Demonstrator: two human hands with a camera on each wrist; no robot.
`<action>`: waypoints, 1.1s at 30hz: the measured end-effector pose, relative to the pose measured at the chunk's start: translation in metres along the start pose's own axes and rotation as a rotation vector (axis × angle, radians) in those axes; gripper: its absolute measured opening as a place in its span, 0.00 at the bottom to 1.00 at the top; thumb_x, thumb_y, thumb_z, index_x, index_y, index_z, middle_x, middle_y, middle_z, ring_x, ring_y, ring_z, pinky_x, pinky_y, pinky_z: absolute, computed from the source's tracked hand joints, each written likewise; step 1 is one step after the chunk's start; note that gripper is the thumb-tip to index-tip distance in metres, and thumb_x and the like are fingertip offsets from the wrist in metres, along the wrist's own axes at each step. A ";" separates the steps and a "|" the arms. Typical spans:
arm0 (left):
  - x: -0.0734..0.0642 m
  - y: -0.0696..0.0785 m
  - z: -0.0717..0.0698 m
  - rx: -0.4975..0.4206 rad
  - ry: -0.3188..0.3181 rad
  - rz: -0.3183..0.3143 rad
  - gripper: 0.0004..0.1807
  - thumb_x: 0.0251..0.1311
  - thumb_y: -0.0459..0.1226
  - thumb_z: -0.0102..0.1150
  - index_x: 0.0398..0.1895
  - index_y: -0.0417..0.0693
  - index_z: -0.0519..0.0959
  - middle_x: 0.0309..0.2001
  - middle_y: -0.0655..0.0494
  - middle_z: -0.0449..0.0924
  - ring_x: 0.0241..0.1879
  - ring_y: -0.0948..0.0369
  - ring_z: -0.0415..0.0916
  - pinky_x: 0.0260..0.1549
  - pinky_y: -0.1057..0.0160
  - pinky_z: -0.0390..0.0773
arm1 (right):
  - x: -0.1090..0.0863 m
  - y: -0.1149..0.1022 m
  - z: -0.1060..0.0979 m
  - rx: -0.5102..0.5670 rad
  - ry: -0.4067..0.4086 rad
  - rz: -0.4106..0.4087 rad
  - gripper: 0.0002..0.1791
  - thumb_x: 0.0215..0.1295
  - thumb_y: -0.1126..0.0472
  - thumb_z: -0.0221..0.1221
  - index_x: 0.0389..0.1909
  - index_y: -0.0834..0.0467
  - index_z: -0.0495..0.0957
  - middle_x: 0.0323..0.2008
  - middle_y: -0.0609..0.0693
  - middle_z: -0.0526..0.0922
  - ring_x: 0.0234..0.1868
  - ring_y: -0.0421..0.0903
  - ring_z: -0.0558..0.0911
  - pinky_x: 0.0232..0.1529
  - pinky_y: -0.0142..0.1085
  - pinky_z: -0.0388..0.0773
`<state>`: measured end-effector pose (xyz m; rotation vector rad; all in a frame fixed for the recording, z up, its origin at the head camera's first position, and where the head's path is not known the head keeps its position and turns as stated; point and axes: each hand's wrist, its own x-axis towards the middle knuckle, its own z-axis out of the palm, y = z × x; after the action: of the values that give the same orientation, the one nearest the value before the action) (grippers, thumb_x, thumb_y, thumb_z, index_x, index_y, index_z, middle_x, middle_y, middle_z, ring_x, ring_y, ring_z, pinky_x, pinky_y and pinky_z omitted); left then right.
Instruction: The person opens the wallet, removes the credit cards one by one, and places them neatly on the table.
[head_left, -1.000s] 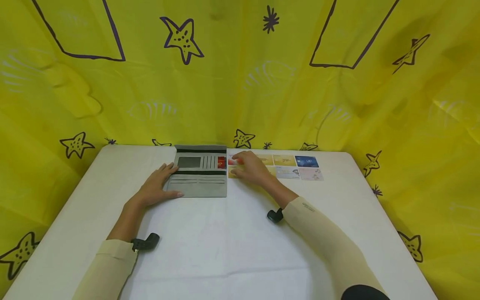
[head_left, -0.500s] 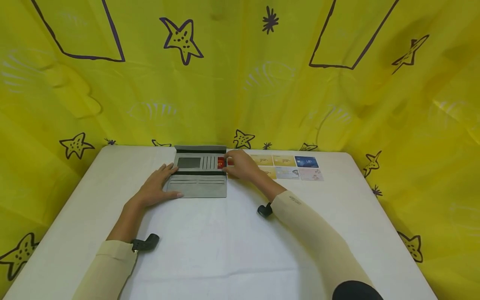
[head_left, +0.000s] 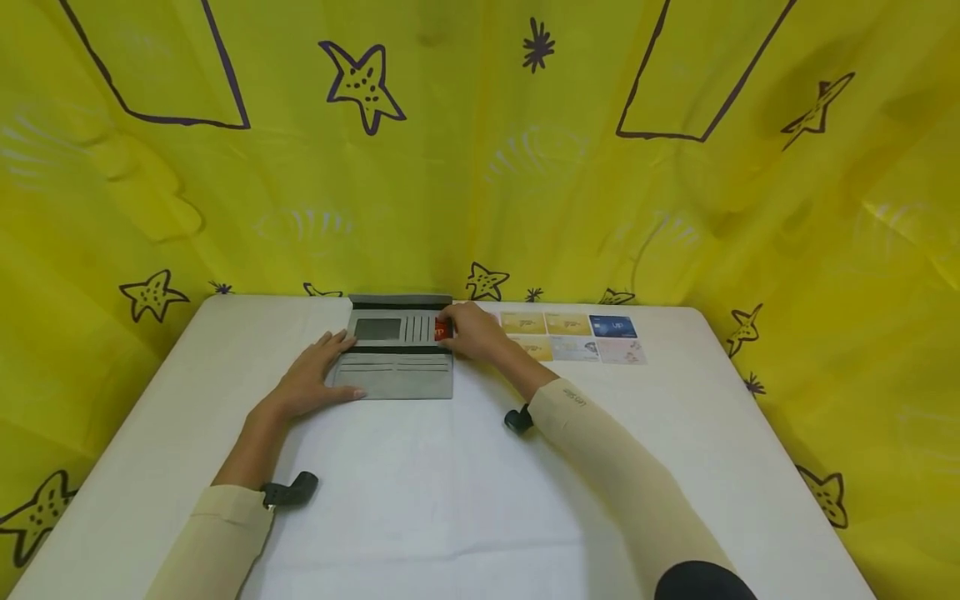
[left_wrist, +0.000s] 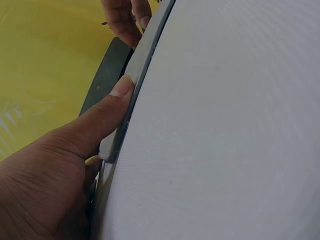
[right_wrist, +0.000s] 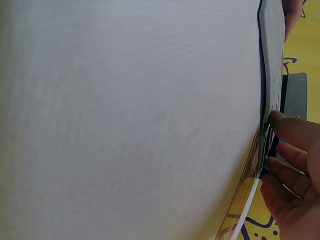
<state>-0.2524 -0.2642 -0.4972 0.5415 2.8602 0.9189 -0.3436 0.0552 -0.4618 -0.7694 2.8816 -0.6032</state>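
A grey wallet (head_left: pixel 393 383) lies unfolded at the back of the table, with card slots on both halves. My left hand (head_left: pixel 311 379) rests on its left side, fingers spread; in the left wrist view the thumb (left_wrist: pixel 107 112) lies along its edge. A red card (head_left: pixel 442 330) shows in the slot at the wallet's upper right. My right hand (head_left: pixel 476 332) pinches a red card at that slot, thumb and fingers at the wallet's right edge. In the right wrist view the right hand (right_wrist: pixel 295 165) hides most of that card.
To the right lie several cards in two rows, among them a gold card (head_left: pixel 567 324), a blue card (head_left: pixel 612 326), a silver card (head_left: pixel 574 348) and a pale pink card (head_left: pixel 621 351). A yellow curtain (head_left: pixel 480 183) hangs behind the white table (head_left: pixel 420 483).
My right hand has picked up the red card beside the wallet and moved left with it to the upper right slot. My left hand has stayed on the wallet.
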 end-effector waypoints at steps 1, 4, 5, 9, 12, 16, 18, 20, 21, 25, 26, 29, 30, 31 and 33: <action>0.000 0.000 0.000 0.002 0.001 0.002 0.54 0.59 0.53 0.75 0.81 0.37 0.59 0.82 0.35 0.49 0.82 0.36 0.38 0.76 0.32 0.40 | 0.000 0.000 0.000 -0.010 0.001 -0.002 0.27 0.68 0.54 0.72 0.64 0.59 0.81 0.57 0.54 0.84 0.57 0.51 0.78 0.58 0.45 0.78; -0.001 0.001 0.001 0.000 0.006 0.003 0.54 0.58 0.53 0.75 0.81 0.37 0.60 0.82 0.35 0.49 0.82 0.36 0.38 0.76 0.32 0.40 | 0.000 -0.001 0.001 -0.038 0.006 -0.005 0.26 0.68 0.54 0.73 0.64 0.58 0.81 0.57 0.53 0.84 0.57 0.50 0.78 0.57 0.44 0.78; -0.001 0.001 0.002 -0.001 0.007 0.005 0.54 0.58 0.53 0.75 0.81 0.36 0.60 0.82 0.35 0.49 0.82 0.36 0.38 0.76 0.32 0.40 | 0.000 -0.001 0.001 -0.039 0.007 -0.004 0.26 0.67 0.54 0.73 0.64 0.57 0.82 0.57 0.53 0.84 0.57 0.50 0.79 0.56 0.44 0.79; -0.001 0.001 0.003 -0.001 0.007 -0.004 0.54 0.58 0.53 0.75 0.81 0.38 0.60 0.83 0.36 0.49 0.82 0.37 0.38 0.76 0.31 0.40 | -0.001 -0.001 0.002 -0.030 0.011 -0.002 0.26 0.67 0.53 0.73 0.63 0.57 0.82 0.56 0.53 0.84 0.56 0.49 0.79 0.55 0.45 0.79; 0.000 0.001 0.003 0.001 0.008 -0.009 0.54 0.58 0.53 0.75 0.81 0.38 0.60 0.83 0.36 0.49 0.82 0.37 0.37 0.75 0.31 0.40 | -0.001 -0.002 0.001 -0.026 0.017 -0.004 0.26 0.66 0.53 0.74 0.62 0.57 0.82 0.54 0.52 0.85 0.53 0.49 0.79 0.53 0.44 0.79; 0.000 0.001 0.002 -0.001 0.008 -0.008 0.55 0.58 0.53 0.75 0.82 0.38 0.59 0.83 0.36 0.48 0.82 0.37 0.37 0.75 0.31 0.40 | -0.001 -0.001 0.001 -0.017 0.025 -0.016 0.26 0.66 0.54 0.74 0.62 0.58 0.83 0.53 0.52 0.85 0.51 0.48 0.79 0.52 0.43 0.79; 0.000 0.001 0.001 0.000 0.004 -0.008 0.55 0.58 0.53 0.75 0.82 0.38 0.59 0.83 0.36 0.48 0.82 0.37 0.37 0.75 0.31 0.39 | -0.001 0.000 0.000 -0.005 0.028 -0.024 0.25 0.66 0.54 0.74 0.61 0.58 0.83 0.53 0.53 0.85 0.52 0.49 0.78 0.54 0.43 0.78; 0.000 0.001 0.001 0.003 0.001 -0.004 0.55 0.58 0.53 0.75 0.82 0.38 0.59 0.83 0.36 0.48 0.82 0.37 0.37 0.76 0.31 0.39 | -0.001 0.001 0.000 -0.004 0.029 -0.033 0.25 0.66 0.54 0.74 0.61 0.59 0.84 0.53 0.53 0.85 0.53 0.49 0.78 0.55 0.43 0.77; 0.000 0.001 0.000 0.006 0.000 -0.001 0.55 0.58 0.53 0.75 0.82 0.38 0.59 0.83 0.36 0.48 0.82 0.37 0.37 0.75 0.31 0.39 | 0.000 0.002 0.000 -0.002 0.029 -0.039 0.25 0.66 0.55 0.74 0.60 0.59 0.84 0.53 0.53 0.85 0.53 0.49 0.77 0.55 0.42 0.77; 0.000 0.001 0.000 0.013 0.002 0.001 0.55 0.59 0.53 0.75 0.82 0.38 0.59 0.83 0.36 0.49 0.82 0.37 0.38 0.76 0.32 0.40 | 0.002 0.005 0.001 0.020 0.036 -0.070 0.24 0.66 0.56 0.74 0.59 0.61 0.84 0.49 0.53 0.85 0.47 0.48 0.78 0.49 0.39 0.78; 0.000 0.000 0.000 0.014 0.002 -0.002 0.54 0.59 0.53 0.75 0.82 0.38 0.59 0.83 0.36 0.49 0.82 0.37 0.38 0.76 0.31 0.40 | 0.002 0.006 0.001 0.032 0.038 -0.078 0.24 0.65 0.56 0.74 0.59 0.62 0.84 0.48 0.53 0.85 0.45 0.48 0.78 0.46 0.38 0.78; 0.001 -0.001 0.001 0.013 0.000 -0.006 0.54 0.59 0.53 0.75 0.82 0.38 0.59 0.83 0.36 0.49 0.82 0.37 0.38 0.76 0.31 0.40 | 0.003 0.008 0.001 0.061 0.042 -0.093 0.24 0.65 0.57 0.75 0.58 0.63 0.84 0.44 0.54 0.85 0.40 0.47 0.78 0.42 0.37 0.77; 0.001 -0.002 0.001 0.012 0.000 -0.007 0.54 0.59 0.53 0.75 0.82 0.38 0.59 0.83 0.36 0.49 0.82 0.37 0.38 0.76 0.31 0.40 | 0.003 0.009 0.001 0.068 0.041 -0.095 0.24 0.65 0.57 0.75 0.58 0.63 0.84 0.44 0.54 0.85 0.40 0.47 0.78 0.42 0.37 0.76; 0.001 -0.002 0.001 0.012 0.000 -0.007 0.54 0.59 0.53 0.75 0.82 0.38 0.59 0.83 0.36 0.48 0.82 0.37 0.37 0.76 0.31 0.40 | 0.003 0.009 0.001 0.074 0.041 -0.094 0.24 0.65 0.57 0.75 0.58 0.63 0.84 0.44 0.54 0.85 0.40 0.47 0.77 0.43 0.38 0.76; 0.001 -0.002 0.001 0.008 0.000 -0.007 0.54 0.59 0.54 0.74 0.82 0.39 0.59 0.83 0.36 0.48 0.82 0.37 0.37 0.76 0.31 0.40 | 0.002 0.010 0.000 0.090 0.039 -0.084 0.24 0.65 0.57 0.75 0.58 0.62 0.84 0.46 0.54 0.85 0.42 0.48 0.78 0.46 0.39 0.77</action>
<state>-0.2535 -0.2651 -0.4997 0.5323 2.8650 0.9075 -0.3496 0.0620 -0.4659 -0.8790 2.8462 -0.7602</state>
